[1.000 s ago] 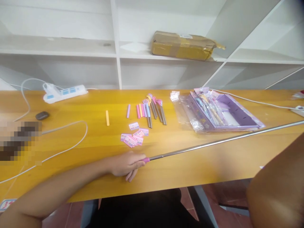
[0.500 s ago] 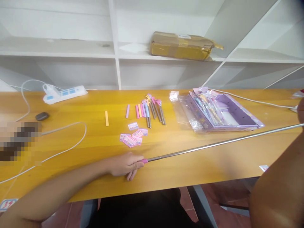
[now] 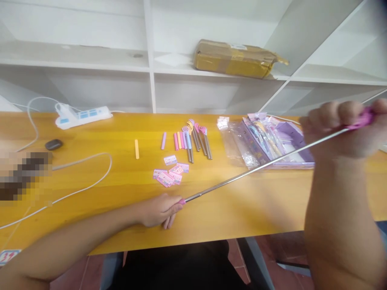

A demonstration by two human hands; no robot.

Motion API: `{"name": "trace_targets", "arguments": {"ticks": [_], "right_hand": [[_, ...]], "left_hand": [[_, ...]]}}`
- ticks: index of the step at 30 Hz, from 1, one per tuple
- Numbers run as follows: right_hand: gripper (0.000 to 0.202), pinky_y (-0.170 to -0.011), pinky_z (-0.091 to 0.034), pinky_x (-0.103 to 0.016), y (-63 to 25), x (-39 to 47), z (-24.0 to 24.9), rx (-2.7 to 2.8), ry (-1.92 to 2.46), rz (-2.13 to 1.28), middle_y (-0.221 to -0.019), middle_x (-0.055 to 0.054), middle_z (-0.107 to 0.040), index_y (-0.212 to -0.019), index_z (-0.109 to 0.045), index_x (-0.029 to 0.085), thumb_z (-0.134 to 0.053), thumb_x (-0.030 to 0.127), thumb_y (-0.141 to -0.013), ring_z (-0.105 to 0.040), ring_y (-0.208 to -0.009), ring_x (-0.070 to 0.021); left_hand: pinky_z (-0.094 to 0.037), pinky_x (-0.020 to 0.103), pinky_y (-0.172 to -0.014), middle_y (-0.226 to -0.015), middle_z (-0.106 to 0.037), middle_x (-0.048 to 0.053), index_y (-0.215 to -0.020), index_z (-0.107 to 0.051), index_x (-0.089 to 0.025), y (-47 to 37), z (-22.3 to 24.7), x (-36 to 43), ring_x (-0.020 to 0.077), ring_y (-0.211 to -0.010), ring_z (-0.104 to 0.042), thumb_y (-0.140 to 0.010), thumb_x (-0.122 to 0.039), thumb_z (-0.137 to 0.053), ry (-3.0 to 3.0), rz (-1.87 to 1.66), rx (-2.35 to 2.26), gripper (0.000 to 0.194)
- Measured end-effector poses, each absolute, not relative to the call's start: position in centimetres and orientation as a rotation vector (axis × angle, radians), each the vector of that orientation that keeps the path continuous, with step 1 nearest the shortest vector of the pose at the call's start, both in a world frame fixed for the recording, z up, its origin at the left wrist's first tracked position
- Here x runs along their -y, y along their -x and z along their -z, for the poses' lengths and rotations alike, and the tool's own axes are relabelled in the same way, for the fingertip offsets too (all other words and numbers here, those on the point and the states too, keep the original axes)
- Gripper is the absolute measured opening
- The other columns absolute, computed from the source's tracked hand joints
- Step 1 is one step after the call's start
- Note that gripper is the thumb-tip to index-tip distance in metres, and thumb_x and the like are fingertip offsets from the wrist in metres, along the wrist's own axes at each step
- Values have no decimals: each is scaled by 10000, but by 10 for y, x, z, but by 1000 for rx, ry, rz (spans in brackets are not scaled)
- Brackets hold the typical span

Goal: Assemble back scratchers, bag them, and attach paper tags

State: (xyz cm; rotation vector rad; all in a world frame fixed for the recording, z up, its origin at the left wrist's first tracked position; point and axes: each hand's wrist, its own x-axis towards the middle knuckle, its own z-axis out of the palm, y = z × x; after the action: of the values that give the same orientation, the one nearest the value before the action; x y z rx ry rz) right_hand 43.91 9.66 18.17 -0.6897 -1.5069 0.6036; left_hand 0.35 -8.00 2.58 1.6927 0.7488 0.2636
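A long metal rod (image 3: 242, 175) slants across the view between my two hands. My left hand (image 3: 165, 210) is closed on its pink handle end, low over the table. My right hand (image 3: 341, 125) is raised at the right, its fingers wrapped round the pink hand-shaped head at the other end. Beyond the rod, several short scratchers (image 3: 198, 139) with coloured heads lie beside small coloured tubes (image 3: 180, 140). Pink and purple cards (image 3: 165, 179) are scattered nearer to me. Partly behind my right arm is a purple box (image 3: 302, 164) with wrapped items in it.
At the far left are a white power strip (image 3: 87, 117), a dark small case (image 3: 53, 144) and a looping white cable (image 3: 90, 187). A taped brown package (image 3: 232, 59) rests on the white shelf. Clear plastic bags (image 3: 234, 145) lie left of the box.
My right hand has come into view from the right edge, and the rod's right end has risen and moved inward. My left hand has stayed nearly in place, still holding the handle.
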Motion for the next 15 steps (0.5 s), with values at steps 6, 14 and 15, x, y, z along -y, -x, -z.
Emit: {"name": "trace_targets", "arguments": {"ticks": [6,14,15], "right_hand": [[565,-570,-333,-343,-312,-85,-136,1461,437,-1103,-564,-42,-481,-551,-549,205,-588,593,-959,-490,-568,-147],[622,-797,-527,-422,-251,-35,-118,1528,467,-1102,-684,-61,-543,-650,-573,219,-425,678,-1042,-639,-805,-238],[621,-808,-530,-428,-253,-32,-120,1532,473,-1083,-684,-61,-543,-650,-577,217,-426,672,-1044,-647,-817,-242]], "left_hand": [[-486,253,-537,-633,-707,6,-914,-427,-233,-3,-21,82,145,-488,-644,-1119,-672,-210,-1608,-410,-840,531],[-472,263,-592,-591,-620,-16,-827,-455,-230,-1,-15,86,139,-524,-587,-1131,-641,-221,-1717,-476,-897,562],[-469,265,-603,-589,-611,-19,-824,-461,-229,-1,-15,85,139,-530,-584,-1134,-634,-222,-1729,-476,-887,563]]}}
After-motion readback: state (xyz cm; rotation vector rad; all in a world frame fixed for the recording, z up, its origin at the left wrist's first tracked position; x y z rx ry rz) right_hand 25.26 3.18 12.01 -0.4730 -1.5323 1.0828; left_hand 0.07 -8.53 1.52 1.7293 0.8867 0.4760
